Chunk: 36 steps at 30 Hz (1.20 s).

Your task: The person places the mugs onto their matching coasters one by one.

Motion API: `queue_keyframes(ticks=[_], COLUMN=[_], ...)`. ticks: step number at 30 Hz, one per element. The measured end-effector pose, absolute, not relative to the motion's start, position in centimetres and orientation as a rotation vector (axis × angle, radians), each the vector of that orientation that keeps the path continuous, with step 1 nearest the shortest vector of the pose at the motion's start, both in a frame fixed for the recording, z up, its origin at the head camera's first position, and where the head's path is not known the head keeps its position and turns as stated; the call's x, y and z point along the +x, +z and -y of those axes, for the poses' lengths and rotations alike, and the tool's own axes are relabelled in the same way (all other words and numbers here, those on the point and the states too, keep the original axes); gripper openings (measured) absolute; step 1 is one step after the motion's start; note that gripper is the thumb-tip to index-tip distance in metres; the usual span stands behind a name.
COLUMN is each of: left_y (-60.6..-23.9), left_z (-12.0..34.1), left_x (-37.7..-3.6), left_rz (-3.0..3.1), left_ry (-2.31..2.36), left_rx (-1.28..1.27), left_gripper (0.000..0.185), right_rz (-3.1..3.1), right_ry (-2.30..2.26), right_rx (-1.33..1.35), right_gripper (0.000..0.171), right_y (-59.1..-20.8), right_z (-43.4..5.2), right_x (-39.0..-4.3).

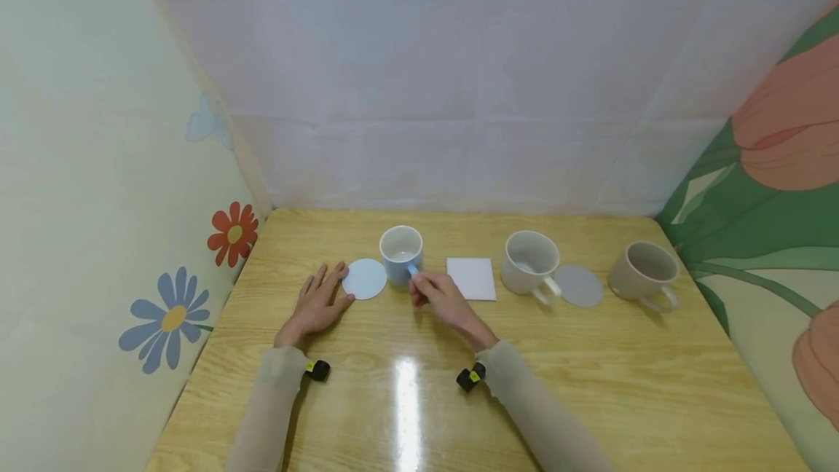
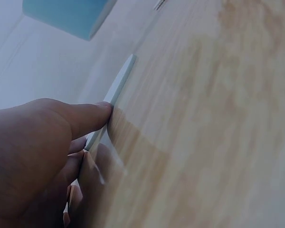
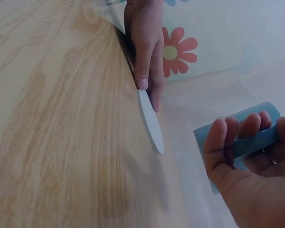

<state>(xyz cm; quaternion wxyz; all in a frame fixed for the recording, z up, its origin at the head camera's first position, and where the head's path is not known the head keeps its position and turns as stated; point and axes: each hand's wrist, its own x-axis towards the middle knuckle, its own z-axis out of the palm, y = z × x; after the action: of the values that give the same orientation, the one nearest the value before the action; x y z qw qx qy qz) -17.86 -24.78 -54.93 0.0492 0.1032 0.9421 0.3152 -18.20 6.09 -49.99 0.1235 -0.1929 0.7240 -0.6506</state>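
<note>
My right hand (image 1: pixel 448 301) grips the handle of a light blue mug (image 1: pixel 396 268), white inside, with fingers curled through the handle in the right wrist view. In the left wrist view the mug (image 2: pixel 69 16) shows raised off the tabletop. Just left of it a round pale blue coaster (image 1: pixel 364 279) lies on the wood. My left hand (image 1: pixel 317 304) rests flat at the coaster's left side with fingers spread, thumb and index fingertips touching its edge. The thumb meets the coaster (image 3: pixel 151 121) rim in the right wrist view.
A square white coaster (image 1: pixel 471 279) lies right of my right hand. Farther right stand a white mug (image 1: pixel 524 272), a round grey coaster (image 1: pixel 580 286) and a beige mug (image 1: pixel 632 279) near the table's right edge. A white sheet (image 1: pixel 426 93) hangs behind the wooden table (image 1: pixel 590 384).
</note>
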Motion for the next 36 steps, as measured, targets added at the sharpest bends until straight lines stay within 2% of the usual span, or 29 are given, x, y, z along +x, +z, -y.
queue_keyframes(ticks=[36], left_y=[-55.1], left_z=[25.0], left_x=[-17.8], left_rz=[-2.867], left_ry=[1.006], left_rx=[0.336], left_gripper=[0.069], right_rz=[-2.057], right_ry=[-1.91], right_rx=[-0.626], right_gripper=[0.035], right_y=[-48.6], right_z=[-4.3], right_x=[-18.6])
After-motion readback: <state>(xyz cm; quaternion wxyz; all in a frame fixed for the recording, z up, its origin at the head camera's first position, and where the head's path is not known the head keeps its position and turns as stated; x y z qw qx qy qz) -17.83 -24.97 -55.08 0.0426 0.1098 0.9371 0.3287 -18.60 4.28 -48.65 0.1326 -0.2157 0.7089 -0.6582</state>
